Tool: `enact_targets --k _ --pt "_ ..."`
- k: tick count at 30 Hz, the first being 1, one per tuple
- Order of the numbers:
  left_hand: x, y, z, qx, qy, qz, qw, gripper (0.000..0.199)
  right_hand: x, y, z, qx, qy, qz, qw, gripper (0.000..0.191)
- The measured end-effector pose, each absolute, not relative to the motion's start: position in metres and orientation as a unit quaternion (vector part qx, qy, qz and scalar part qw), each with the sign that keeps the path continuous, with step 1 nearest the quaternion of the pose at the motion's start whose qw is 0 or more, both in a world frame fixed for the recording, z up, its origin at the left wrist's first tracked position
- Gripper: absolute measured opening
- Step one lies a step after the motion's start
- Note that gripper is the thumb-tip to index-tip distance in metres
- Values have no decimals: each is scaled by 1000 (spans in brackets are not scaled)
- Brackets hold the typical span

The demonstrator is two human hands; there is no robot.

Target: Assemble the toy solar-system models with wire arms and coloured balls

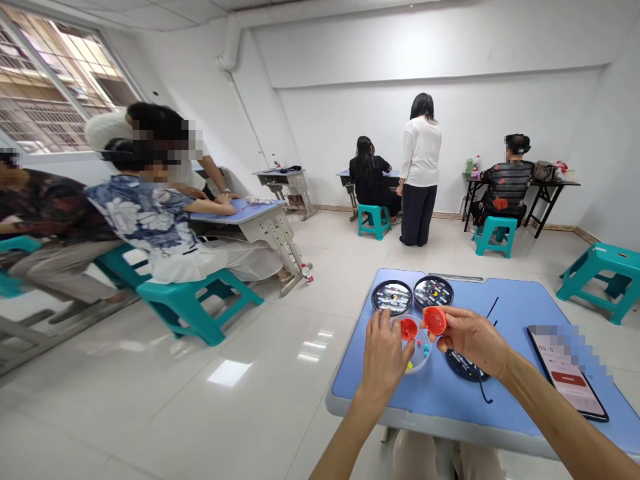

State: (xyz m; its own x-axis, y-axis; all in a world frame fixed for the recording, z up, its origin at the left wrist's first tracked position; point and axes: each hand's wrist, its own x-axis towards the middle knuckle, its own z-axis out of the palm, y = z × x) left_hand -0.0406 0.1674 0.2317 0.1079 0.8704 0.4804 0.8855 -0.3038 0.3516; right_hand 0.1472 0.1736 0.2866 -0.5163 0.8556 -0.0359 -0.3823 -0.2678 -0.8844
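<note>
My left hand (383, 353) has its thumb and fingers around a small red half-shell (409, 328), over a clear round container (425, 363). In my right hand (475, 340), a second red half-shell (435, 321) is pinched, its hollow side facing me. The two shells are apart, close to each other. Small blue beads (427, 350) and a yellow piece (409, 365) show in the container. Behind it lie two black-rimmed round discs with printed faces, a left one (393, 297) and a right one (434, 292). Another dark disc (467, 367) is partly hidden under my right hand.
A phone (570, 377) lies at the right of the blue table (520, 300). A thin black hooked rod (483, 390) crosses the dark disc. Teal stools (603, 277) stand around, and several people sit or stand at other tables. A bottle (307, 272) is on the floor.
</note>
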Motion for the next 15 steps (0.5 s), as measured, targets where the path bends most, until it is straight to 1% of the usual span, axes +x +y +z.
enact_targets --k 4,7,10,13,15 --pt "-43 132 252 -733 -514 -416 -161 33 145 157 286 -258 -431 749 432 24" --pt "-39 110 265 -684 -486 -464 -285 36 143 140 291 -245 -445 750 424 26" --pt "-36 93 267 -618 -444 -510 -402 43 143 123 298 -238 -457 750 415 28" --pt "-33 79 262 -557 -412 -553 -463 47 146 107 304 -254 -483 723 423 31" --pt "-31 69 261 -532 -402 -571 -479 48 149 96 306 -294 -549 650 436 32"
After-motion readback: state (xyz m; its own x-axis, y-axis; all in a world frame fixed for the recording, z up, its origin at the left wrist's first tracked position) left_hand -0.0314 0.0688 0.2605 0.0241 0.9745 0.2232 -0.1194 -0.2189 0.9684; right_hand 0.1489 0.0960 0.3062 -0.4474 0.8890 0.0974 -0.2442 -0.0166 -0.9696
